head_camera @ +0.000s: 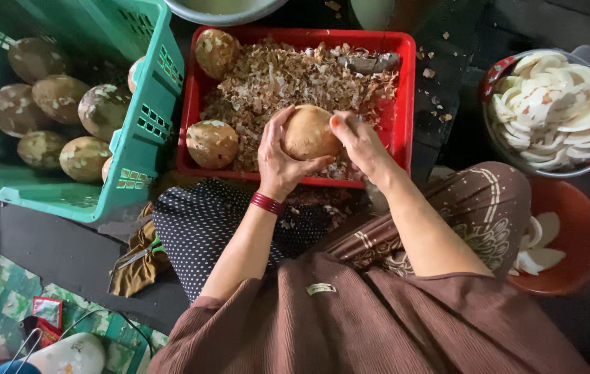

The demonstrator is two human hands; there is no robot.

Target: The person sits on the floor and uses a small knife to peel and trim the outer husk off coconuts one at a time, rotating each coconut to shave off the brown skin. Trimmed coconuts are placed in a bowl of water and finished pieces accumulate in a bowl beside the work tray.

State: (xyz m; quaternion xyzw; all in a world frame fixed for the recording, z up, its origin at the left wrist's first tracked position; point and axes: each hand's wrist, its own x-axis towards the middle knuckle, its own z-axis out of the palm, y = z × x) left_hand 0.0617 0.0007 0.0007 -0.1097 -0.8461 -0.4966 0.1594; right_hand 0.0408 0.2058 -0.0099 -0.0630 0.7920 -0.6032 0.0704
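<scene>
One brown coconut (307,131) sits cupped in the left hand (280,163) over the red crate (403,104), the right hand (361,142) closed beside it, tool unseen. Shavings (288,76) pile up; unpeeled coconuts wait in the green crate (146,118), white slices fill the bowl (551,111).

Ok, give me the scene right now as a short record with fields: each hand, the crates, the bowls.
left hand: cups a brown shelled coconut over the red crate
right hand: fingers pressed to the coconut's right side; any tool hidden
red crate: full of brown peel shavings, plus two unpeeled coconuts at its left side
green crate: to the left, holds several rough coconuts
metal bowl: to the right, piled with white coconut pieces
orange bowl: lower right, a few white pieces
</scene>
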